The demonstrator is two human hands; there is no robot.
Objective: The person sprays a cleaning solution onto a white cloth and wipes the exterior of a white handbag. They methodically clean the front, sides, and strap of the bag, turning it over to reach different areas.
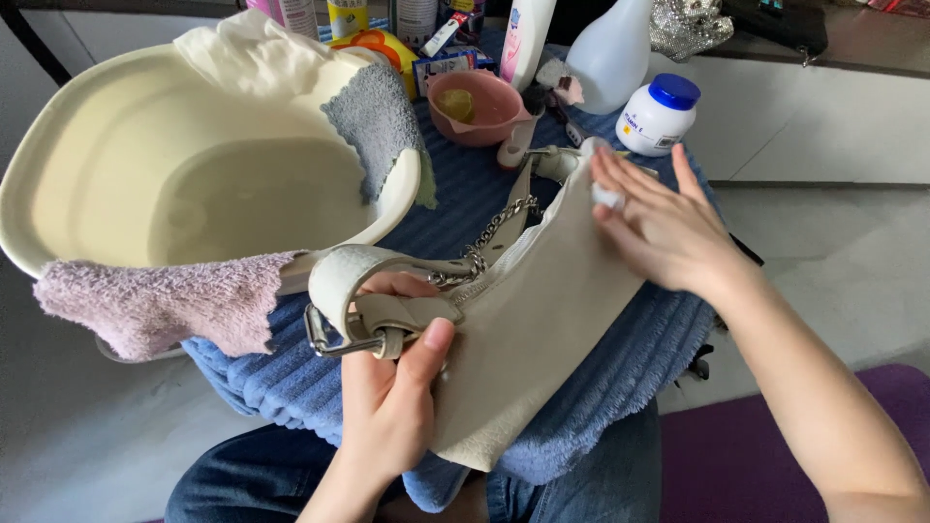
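Blue ribbed towel (591, 378) covers my lap and the low surface under both my hands, with pale floor around it. Beyond my left hand (392, 387) sits a cream plastic basin (58, 165) draped with pink, grey and white cloths. Past my right hand (659, 228) stand a pink bowl (480, 105), bottles and a white jar with a blue lid (659, 114). Between my hands lies a cream leather handbag (528, 329) with a chain and buckled strap. My left hand grips its strap end; my right fingers press flat on it, spread.
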